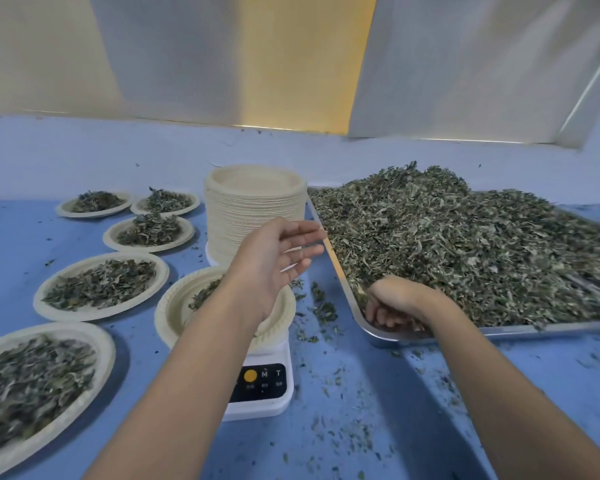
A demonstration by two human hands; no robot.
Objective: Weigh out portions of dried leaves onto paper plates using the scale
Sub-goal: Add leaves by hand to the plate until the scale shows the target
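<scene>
The scale (260,393) is set on the blue surface (378,410), and everything else is arranged round it so that little reaching is needed. A paper plate (168,317) is carried on the scale. Only a thin scatter of leaves is seen in it, so this portion is judged far from complete.

Just right of the scale, a metal tray (499,330) is kept heaped with the dried leaves (465,244) as the supply. At the tray corner nearest the scale, the right hand (395,303) is sunk into the heap, its fingers curled round a clutch of leaves. The left hand (278,258) is held above the scale's plate with fingers straight and apart, and nothing is gripped.

Behind the scale, a tall stack of empty plates (253,216) is stood ready. Left of the scale, five filled plates (94,317) are laid out, each mounded with leaves and presumably already weighed. Crumbs are strewn between scale and tray. The scale's reading is hidden by the left forearm.
</scene>
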